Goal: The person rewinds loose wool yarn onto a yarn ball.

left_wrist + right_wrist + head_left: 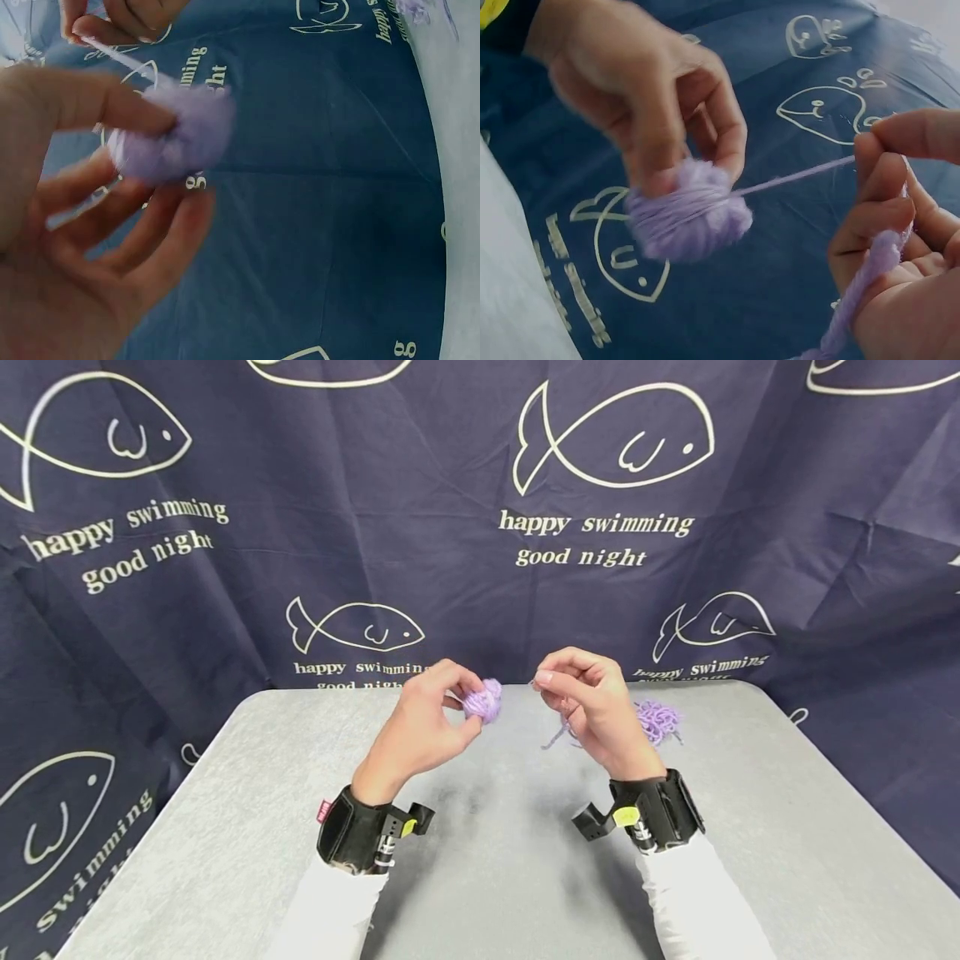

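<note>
Left hand (427,722), 1: thumb and fingertips gripping the ball, raised before the backdrop.

Ball (694,217), 1: small, roundish, fuzzy lilac yarn, wraps visible around it.

Strand (795,180), 1: thin lilac yarn, drawn straight from ball to right hand.

Right hand (592,710), 1: apart from the ball; thumb and forefinger pinching the strand, other fingers curled.

Tail (855,296), 1: thicker-looking lilac yarn, hanging slack below the right hand's fingers.

Heap (660,722), 1: loose, tangled lilac yarn on the table, partly behind the right hand.

Table (487,877), 1: pale grey, rounded far corners.

Backdrop (450,535), 1: navy cloth, white fish outlines and lettering.

Step, as judged: winding yarn onto the ball. The next move seems to call for carrying the strand around the ball under light, even tension, drawing slack without snagging the heap.
</note>
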`<action>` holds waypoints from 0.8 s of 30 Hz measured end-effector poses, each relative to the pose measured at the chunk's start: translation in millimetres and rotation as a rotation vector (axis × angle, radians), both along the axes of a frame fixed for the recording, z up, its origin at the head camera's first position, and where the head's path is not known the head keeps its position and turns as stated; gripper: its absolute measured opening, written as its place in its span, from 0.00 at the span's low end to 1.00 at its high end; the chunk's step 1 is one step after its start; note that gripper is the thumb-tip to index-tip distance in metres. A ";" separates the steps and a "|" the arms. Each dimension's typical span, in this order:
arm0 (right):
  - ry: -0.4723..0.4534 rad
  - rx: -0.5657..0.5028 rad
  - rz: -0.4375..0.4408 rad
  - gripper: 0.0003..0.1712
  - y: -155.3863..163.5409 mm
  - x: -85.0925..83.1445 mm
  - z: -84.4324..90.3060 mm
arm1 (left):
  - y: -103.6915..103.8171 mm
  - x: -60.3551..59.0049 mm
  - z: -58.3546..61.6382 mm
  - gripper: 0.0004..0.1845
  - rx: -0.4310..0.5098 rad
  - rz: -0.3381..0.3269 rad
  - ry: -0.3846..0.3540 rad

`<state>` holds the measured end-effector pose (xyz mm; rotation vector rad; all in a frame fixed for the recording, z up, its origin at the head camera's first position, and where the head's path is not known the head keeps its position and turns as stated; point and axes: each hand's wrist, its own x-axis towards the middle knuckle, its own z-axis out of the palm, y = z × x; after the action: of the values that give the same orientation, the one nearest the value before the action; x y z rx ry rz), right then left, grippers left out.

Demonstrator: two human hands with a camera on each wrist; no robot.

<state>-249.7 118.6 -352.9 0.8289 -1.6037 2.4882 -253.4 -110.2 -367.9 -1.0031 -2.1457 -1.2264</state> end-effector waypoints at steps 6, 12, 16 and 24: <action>-0.107 -0.170 0.126 0.15 4.6 -5.9 -3.4 | 0.0 10.8 5.8 0.16 -0.098 -0.335 -0.261; -0.156 -0.202 0.194 0.11 5.2 -10.2 -8.0 | 2.1 19.9 14.2 0.16 0.004 -0.626 -0.409; -0.153 -0.123 0.101 0.12 2.7 -11.2 -10.6 | 3.5 22.6 17.7 0.16 0.195 -0.723 -0.379; 0.045 0.281 -0.135 0.03 -4.9 -10.9 -14.9 | 6.8 20.5 20.3 0.21 0.613 -0.570 -0.285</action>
<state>-260.6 113.7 -367.8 0.7681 -1.9514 2.1700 -232.9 -103.4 -347.6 -1.2336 -1.5037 -2.2337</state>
